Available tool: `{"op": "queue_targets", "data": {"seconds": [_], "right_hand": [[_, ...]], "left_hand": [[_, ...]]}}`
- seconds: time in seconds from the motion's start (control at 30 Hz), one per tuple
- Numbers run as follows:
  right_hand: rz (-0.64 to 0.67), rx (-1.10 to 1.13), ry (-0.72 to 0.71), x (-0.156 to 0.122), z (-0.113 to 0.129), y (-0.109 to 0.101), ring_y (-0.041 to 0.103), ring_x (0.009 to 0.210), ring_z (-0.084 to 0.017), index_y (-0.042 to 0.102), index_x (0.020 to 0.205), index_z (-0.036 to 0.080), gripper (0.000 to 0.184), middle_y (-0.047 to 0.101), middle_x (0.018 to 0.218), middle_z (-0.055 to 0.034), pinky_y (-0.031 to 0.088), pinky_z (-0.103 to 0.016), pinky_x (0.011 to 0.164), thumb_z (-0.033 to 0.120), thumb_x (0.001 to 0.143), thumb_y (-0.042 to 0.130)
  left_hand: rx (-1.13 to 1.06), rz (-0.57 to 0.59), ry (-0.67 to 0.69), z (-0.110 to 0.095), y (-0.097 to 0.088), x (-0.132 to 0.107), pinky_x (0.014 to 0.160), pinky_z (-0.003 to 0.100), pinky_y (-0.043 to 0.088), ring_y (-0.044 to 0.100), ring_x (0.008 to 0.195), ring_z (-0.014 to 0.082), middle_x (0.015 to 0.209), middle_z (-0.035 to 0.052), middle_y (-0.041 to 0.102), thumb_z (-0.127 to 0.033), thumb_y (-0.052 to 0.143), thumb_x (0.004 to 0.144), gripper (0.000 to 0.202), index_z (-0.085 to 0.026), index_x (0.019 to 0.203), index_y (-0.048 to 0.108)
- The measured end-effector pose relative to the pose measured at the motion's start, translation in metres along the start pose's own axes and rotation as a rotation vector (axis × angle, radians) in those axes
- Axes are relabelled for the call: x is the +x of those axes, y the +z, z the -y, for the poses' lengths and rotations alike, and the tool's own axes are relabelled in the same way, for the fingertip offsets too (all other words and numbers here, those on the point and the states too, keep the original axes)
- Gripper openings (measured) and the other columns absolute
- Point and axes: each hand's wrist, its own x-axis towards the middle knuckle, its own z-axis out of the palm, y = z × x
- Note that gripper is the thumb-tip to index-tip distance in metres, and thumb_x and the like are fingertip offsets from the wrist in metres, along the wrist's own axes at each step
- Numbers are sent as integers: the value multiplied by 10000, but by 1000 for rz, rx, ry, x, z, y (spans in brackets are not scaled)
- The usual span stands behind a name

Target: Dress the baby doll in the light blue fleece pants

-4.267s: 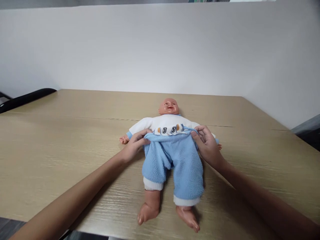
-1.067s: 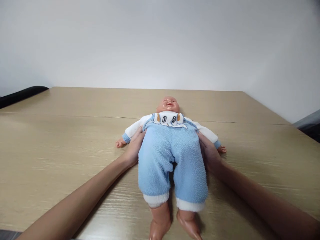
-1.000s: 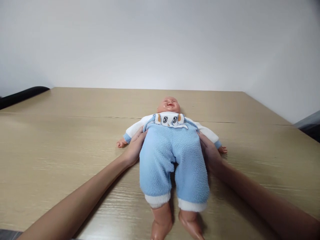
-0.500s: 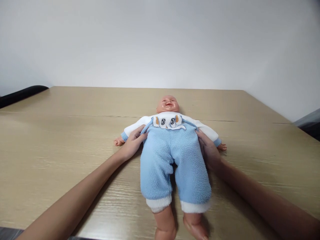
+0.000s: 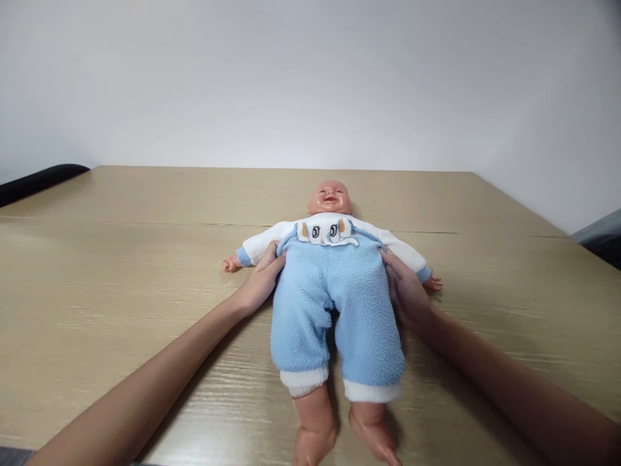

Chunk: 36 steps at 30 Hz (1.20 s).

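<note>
A baby doll [image 5: 330,197] lies on its back, head away from me and bare feet toward me. It wears a white long-sleeved top [image 5: 266,241] with blue cuffs and light-blue fleece overalls [image 5: 334,278] with an embroidered elephant face on the bib. My left hand [image 5: 262,278] grips the side of the overalls at the waist, thumb on top. On the opposite side, my right hand [image 5: 405,288] holds the waist the same way. The fingers of both hands are partly hidden behind the fabric and body.
The doll rests on a light wooden table [image 5: 121,278] with a seam across it. Behind stands a pale wall [image 5: 310,84]. A black curved edge [image 5: 43,178] shows at the far left, and a dark object [image 5: 604,243] at the right edge.
The doll has shifted slightly away from me, its feet and trouser cuffs now higher in view. Both hands keep their grip at the waist.
</note>
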Motion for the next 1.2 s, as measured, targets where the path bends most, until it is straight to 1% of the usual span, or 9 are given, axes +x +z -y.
{"op": "queue_targets", "data": {"seconds": [0.1,0.2,0.33,0.47,0.57,0.67,0.83,1.0,1.2], "right_hand": [[-53,-4,24,0,1,2,731,1280,-324,722,1158,313,324,846,1162,3,635,-447,1064,449,872,785],[-84,-33,30,-1,0,1,742,1262,-336,723,1138,315,316,851,1137,-1,644,-462,1046,470,869,780],[-63,-36,30,0,-2,-1,743,1259,-341,726,1167,313,332,848,1145,-13,648,-470,1036,483,884,762],[-21,-55,-8,2,-2,-2,744,1253,-341,722,1206,319,377,846,1138,-16,648,-473,1034,506,882,771],[-35,-79,-26,1,0,-1,747,1245,-346,722,1169,317,377,846,1118,-15,648,-474,1034,521,858,788],[-62,-75,-13,-1,2,2,745,1247,-348,717,1147,316,364,846,1100,-16,647,-474,1035,514,852,796],[-74,-86,0,-1,2,4,746,1219,-341,696,1082,319,300,835,1060,-15,637,-463,1012,522,877,779],[-51,-112,-147,1,-5,-3,710,1191,-282,645,999,322,184,772,999,28,590,-393,1029,462,947,753],[-108,-350,-253,-5,-5,-10,658,1047,-261,671,1024,334,152,730,1014,28,538,-370,942,479,996,708]], "left_hand": [[-235,-73,-23,3,13,2,1090,360,458,592,1210,256,1201,46,677,-443,645,998,274,-232,1169,612],[-292,-101,-38,1,23,4,1046,366,484,617,1142,249,1153,50,699,-437,676,968,285,-226,1149,610],[-248,-144,-30,-1,25,7,984,361,508,611,1127,260,1136,59,698,-515,686,970,345,-229,1136,592],[-203,-149,-20,1,21,8,951,331,503,581,1053,226,1125,32,645,-499,669,1013,308,-247,1152,561],[-90,-115,41,1,16,8,981,314,478,552,1042,205,1121,19,620,-502,593,1077,273,-248,1167,549],[-35,-93,114,1,12,11,1051,310,452,555,1108,197,1219,32,634,-501,548,1104,281,-237,1202,547],[-50,-62,112,0,9,15,1075,319,469,583,1169,204,1288,57,654,-509,560,1097,303,-244,1244,553],[-5,-61,173,0,6,16,1014,307,468,571,1087,198,1187,44,633,-533,540,1102,306,-242,1194,553],[72,-80,133,-1,2,12,976,305,429,525,1019,204,1075,11,601,-559,518,1101,314,-247,1122,555]]}}
